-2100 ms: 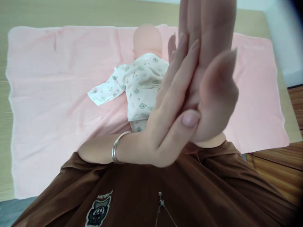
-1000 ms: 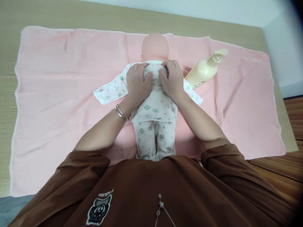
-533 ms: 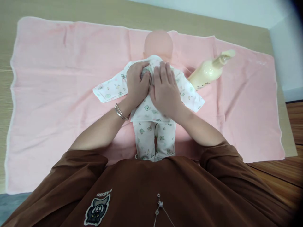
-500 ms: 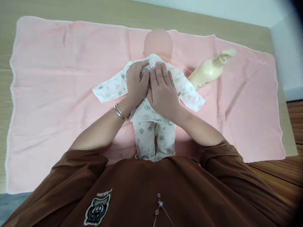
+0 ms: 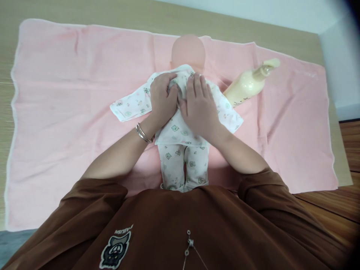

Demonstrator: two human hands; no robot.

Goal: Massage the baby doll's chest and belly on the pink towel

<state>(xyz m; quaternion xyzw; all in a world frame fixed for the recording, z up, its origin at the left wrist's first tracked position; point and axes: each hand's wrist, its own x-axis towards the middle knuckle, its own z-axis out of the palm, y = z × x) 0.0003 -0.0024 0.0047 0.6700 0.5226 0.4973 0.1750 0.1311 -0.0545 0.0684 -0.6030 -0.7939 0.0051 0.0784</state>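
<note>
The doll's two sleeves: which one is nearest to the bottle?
The sleeve at picture right, beside the bottle; the other sleeve lies past the left hand.

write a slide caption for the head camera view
Left hand and right hand at the back of a clothed doll on a pink blanket, a yellowish bottle alongside.

Pale wall (image 5: 289, 15), brown wooden floor (image 5: 334, 204)

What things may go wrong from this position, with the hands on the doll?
The shirt is creased between the left hand and right hand, so pressing might bunch it further. The bracelet sits near its hem and might snag. The bottle beside the doll might get knocked.
</note>
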